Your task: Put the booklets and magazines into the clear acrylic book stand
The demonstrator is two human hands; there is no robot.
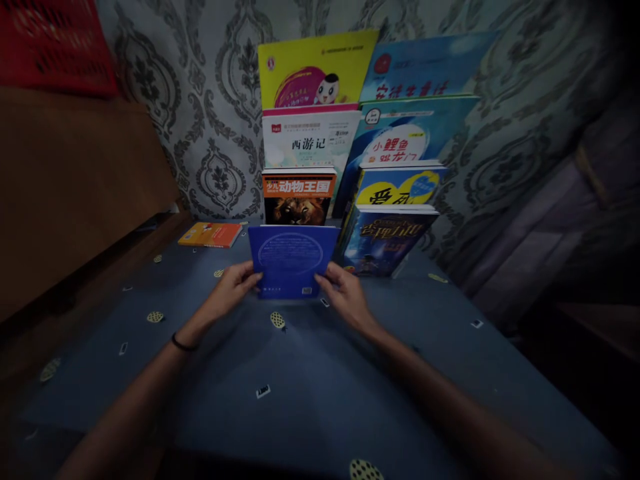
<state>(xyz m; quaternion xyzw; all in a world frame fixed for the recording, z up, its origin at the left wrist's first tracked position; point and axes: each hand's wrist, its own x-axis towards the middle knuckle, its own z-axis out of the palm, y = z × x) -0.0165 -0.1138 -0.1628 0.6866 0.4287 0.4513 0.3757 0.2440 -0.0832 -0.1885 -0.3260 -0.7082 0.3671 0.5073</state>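
A blue book stands upright between my two hands, its back cover with a circle and small print facing me. My left hand grips its left edge, thumb on the cover. The right edge is pinched by my right hand. Just behind it rises an orange-and-black book with a lion on it, then a white book and a tall yellow-green book. To the right, a second row of upright books has a dark blue book at its front.
An orange book lies flat at the back left of the blue patterned tabletop. Patterned wallpaper covers the wall behind. A brown box-like surface with a red basket above stands at the left.
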